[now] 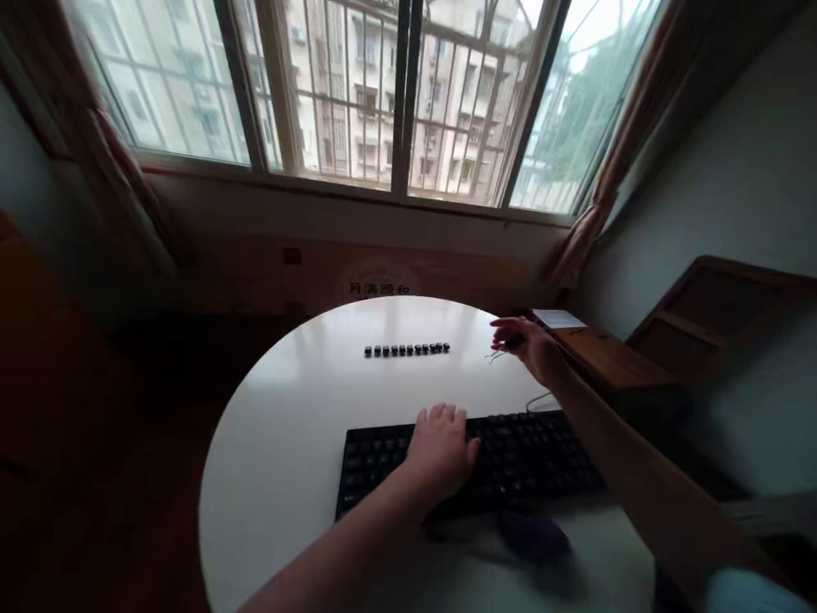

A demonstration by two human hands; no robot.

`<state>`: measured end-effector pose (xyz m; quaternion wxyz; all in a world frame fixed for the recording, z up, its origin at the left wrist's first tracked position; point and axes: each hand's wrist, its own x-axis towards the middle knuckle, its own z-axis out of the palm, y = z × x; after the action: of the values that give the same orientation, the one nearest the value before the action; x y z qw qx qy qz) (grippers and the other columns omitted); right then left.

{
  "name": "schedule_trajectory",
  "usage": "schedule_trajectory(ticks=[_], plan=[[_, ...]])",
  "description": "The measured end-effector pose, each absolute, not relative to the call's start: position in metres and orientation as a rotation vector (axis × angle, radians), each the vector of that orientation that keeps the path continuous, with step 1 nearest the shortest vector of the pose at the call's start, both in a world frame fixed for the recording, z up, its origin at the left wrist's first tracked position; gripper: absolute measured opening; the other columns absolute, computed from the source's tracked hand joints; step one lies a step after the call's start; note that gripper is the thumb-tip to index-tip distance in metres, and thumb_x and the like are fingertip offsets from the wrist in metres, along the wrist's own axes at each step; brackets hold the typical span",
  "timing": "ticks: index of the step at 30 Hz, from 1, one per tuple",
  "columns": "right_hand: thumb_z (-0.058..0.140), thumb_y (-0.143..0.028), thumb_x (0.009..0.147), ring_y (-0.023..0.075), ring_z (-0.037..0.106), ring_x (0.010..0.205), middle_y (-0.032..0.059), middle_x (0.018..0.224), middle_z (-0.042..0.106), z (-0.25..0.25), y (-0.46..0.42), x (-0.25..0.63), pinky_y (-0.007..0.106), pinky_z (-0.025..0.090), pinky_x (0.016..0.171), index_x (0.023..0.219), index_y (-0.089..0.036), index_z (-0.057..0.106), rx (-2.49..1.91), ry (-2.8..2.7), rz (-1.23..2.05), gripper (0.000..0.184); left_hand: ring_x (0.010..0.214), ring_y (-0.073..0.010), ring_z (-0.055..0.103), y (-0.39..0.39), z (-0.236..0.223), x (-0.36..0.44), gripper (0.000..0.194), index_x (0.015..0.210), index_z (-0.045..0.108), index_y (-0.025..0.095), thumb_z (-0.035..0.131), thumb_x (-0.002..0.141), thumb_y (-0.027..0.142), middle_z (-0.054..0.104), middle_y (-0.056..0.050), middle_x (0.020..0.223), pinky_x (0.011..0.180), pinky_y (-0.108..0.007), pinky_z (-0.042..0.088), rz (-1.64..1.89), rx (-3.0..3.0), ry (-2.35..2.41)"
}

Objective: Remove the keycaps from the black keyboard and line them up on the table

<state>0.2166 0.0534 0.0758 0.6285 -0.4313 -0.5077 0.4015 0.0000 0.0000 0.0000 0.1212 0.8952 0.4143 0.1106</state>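
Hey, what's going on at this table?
Someone is working with a keyboard on a round white table. Their left hand rests on the keys, fingers spread. Their right hand, beyond the keyboard on the right, holds a small dark tool with thin wires sticking out. Small black pieces, which look like keycaps, stand in a row past the keyboard. A purplish thing nearer the person is too blurred to name.

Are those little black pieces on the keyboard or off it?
Off: the little black pieces line up on the white table, with a gap before the keyboard.
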Motion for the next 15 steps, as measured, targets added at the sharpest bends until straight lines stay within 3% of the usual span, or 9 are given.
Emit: schedule_trajectory(ticks=[2, 5, 8, 10, 12, 15], plan=[[0.044, -0.064, 0.088, 0.0113, 0.052, 0.051, 0.0007, 0.06, 0.054, 0.058, 0.023, 0.228, 0.024, 0.05, 0.047, 0.087, -0.015, 0.07, -1.113, -1.125, 0.916, 0.055, 0.13, -0.0337, 0.043, -0.002, 0.006, -0.002, 0.048, 0.133, 0.053, 0.012, 0.05, 0.092, 0.037, 0.052, -0.016, 0.139, 0.11, -0.052, 0.032, 0.378, 2.655, 1.196], [0.044, -0.068, 0.087, 0.0093, 0.045, 0.041, -0.0027, 0.054, 0.049, 0.033, -0.011, 0.236, 0.02, 0.038, 0.035, 0.089, -0.017, 0.067, -1.241, -1.11, 0.928, 0.056, 0.125, -0.0311, 0.049, -0.008, 0.014, -0.001, 0.035, 0.122, 0.062, 0.019, 0.054, 0.09, 0.03, 0.057, -0.012, 0.133, 0.108, -0.051, 0.035, 0.459, 2.72, 1.124], [0.063, -0.058, 0.081, 0.0094, 0.049, 0.046, -0.003, 0.061, 0.054, 0.016, -0.023, 0.233, 0.019, 0.038, 0.036, 0.096, -0.019, 0.062, -1.265, -1.152, 0.946, 0.042, 0.119, -0.029, 0.053, -0.016, 0.015, 0.003, 0.026, 0.112, 0.067, 0.025, 0.055, 0.09, 0.027, 0.061, -0.008, 0.128, 0.106, -0.05, 0.038, 0.52, 2.77, 1.021], [0.071, -0.05, 0.076, 0.0093, 0.05, 0.049, -0.0031, 0.066, 0.056, 0.009, -0.022, 0.229, 0.018, 0.039, 0.038, 0.102, -0.019, 0.061, -1.249, -1.183, 0.947, 0.041, 0.123, -0.0307, 0.051, -0.019, 0.011, 0.006, 0.03, 0.118, 0.066, 0.027, 0.056, 0.09, 0.031, 0.058, -0.009, 0.133, 0.107, -0.051, 0.036, 0.542, 2.781, 0.982], [0.071, -0.046, 0.076, 0.0093, 0.05, 0.05, -0.0032, 0.067, 0.057, 0.004, -0.018, 0.226, 0.019, 0.04, 0.039, 0.106, -0.019, 0.06, -1.227, -1.189, 0.941, 0.042, 0.13, -0.0329, 0.045, -0.019, 0.005, 0.008, 0.039, 0.129, 0.06, 0.029, 0.056, 0.091, 0.037, 0.052, -0.011, 0.14, 0.11, -0.053, 0.032, 0.533, 2.782, 0.958], [0.062, -0.048, 0.082, 0.0086, 0.047, 0.045, -0.0049, 0.06, 0.053, -0.004, -0.013, 0.223, 0.018, 0.035, 0.037, 0.094, -0.018, 0.058, -1.193, -1.137, 0.951, 0.032, 0.137, -0.0347, 0.036, -0.018, -0.003, 0.009, 0.046, 0.137, 0.052, 0.031, 0.052, 0.093, 0.044, 0.044, -0.011, 0.148, 0.112, -0.058, 0.026, 0.452, 2.78, 0.943]])
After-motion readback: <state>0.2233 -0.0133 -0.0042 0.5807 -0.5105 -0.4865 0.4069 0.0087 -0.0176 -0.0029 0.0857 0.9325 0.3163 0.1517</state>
